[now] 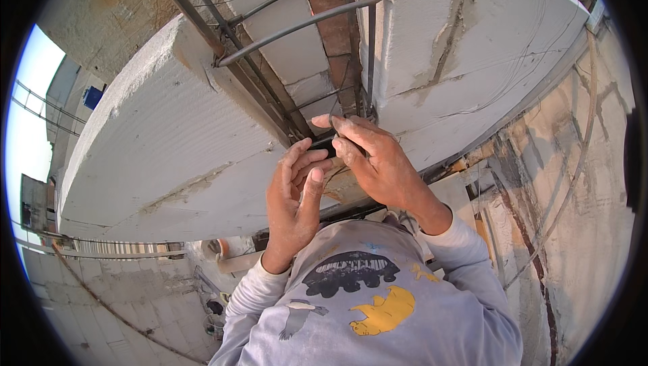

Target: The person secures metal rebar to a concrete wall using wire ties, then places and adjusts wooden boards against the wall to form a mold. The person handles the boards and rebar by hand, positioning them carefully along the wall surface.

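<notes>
In the head view, the left hand (291, 201) is half curled with its thumb apart, and the right hand (383, 167) has bent fingers. Between them sits a small black thing (327, 147), below a bent steel bar (298, 29). I cannot tell which hand grips it. White walls (162, 136) flank the bar.

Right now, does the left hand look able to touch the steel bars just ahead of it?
Probably yes: the left hand looks close to the lower end of the steel bars, and nothing visible blocks the way. The right hand is off to the side.
</notes>
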The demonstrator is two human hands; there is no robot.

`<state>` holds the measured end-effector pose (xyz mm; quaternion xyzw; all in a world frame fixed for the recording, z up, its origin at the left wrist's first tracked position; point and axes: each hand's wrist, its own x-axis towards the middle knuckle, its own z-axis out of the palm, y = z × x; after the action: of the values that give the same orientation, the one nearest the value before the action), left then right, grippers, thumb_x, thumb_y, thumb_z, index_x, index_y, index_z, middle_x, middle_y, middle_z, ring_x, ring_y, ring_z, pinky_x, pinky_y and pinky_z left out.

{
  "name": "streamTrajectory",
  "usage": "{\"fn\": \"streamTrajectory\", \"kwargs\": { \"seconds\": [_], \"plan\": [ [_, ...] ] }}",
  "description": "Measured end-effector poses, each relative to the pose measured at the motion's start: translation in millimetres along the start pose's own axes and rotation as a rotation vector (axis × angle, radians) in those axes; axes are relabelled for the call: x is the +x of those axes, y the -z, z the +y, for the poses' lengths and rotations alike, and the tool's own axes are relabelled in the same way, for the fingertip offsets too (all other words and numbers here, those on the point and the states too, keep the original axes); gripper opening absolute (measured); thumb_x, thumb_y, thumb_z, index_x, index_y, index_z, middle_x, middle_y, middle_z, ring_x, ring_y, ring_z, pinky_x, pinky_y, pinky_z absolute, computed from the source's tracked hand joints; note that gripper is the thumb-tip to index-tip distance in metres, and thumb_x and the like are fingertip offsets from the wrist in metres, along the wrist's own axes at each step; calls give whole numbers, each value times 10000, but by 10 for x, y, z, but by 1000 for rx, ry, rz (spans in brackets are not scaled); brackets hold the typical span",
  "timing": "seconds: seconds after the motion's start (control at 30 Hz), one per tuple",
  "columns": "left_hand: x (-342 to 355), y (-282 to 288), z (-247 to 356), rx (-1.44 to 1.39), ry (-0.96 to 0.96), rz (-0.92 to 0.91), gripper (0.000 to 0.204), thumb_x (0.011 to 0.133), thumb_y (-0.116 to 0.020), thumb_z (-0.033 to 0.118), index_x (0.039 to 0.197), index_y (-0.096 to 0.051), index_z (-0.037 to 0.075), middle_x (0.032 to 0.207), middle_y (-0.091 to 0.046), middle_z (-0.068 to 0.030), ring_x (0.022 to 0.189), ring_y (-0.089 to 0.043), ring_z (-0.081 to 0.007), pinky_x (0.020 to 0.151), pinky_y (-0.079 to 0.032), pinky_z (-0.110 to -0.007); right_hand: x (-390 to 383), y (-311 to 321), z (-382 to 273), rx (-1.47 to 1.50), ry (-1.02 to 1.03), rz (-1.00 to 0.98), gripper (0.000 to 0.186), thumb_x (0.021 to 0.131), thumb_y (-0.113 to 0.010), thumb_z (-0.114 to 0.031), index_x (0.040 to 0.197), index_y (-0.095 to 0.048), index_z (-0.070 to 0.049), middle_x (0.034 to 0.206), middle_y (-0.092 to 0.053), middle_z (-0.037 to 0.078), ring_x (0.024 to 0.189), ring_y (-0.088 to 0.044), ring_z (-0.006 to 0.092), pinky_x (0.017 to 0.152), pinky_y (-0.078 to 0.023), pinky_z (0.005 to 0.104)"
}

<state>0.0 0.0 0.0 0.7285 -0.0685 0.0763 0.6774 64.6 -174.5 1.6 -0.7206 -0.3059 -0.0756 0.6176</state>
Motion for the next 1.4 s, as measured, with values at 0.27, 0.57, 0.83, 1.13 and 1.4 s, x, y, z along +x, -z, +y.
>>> {"fn": "streamTrajectory", "kwargs": {
  "seconds": [0.27,0.57,0.83,1.13,1.4],
  "plan": [
    [27,81,-46,369,-278,269,375,1068,-608,215,1346,-592,-36,1163,-663,-113,1043,-653,-179,917,-529,-316,289,-201,-73,-64,-12,82,363,978,-590,27,1335,-638,-10,1030,-651,165,817,-667,270,727,-548,385],
    [27,34,-140,523,-308,296,330,1007,-626,82,1323,-621,-11,1189,-671,-195,1021,-695,-284,897,-551,-380,548,-257,-6,-98,63,71,287,949,-607,52,1220,-696,24,1125,-671,185,932,-713,312,826,-562,393],
    [-103,-147,-236,618,-244,290,391,1021,-614,126,1379,-577,-26,1381,-570,-233,1235,-610,-371,1038,-497,-437,629,-311,19,25,-34,0,276,948,-583,20,1205,-684,39,1128,-692,176,941,-722,275,846,-571,380],
    [-153,-383,-257,-160,-54,297,498,1078,-559,179,1470,-412,-91,1448,-511,-226,1361,-532,-275,1104,-451,-357,615,-360,11,120,-196,-102,317,923,-679,-84,1224,-667,16,1063,-725,144,952,-731,205,826,-578,353],
    [-109,-361,-290,-67,-60,441,413,1080,-522,99,1439,-436,-85,1464,-500,-214,1323,-590,-269,1053,-487,-336,635,-348,25,-38,-118,-107,281,929,-677,-130,1170,-671,13,1011,-747,131,912,-722,216,827,-561,350]
  ]
}}
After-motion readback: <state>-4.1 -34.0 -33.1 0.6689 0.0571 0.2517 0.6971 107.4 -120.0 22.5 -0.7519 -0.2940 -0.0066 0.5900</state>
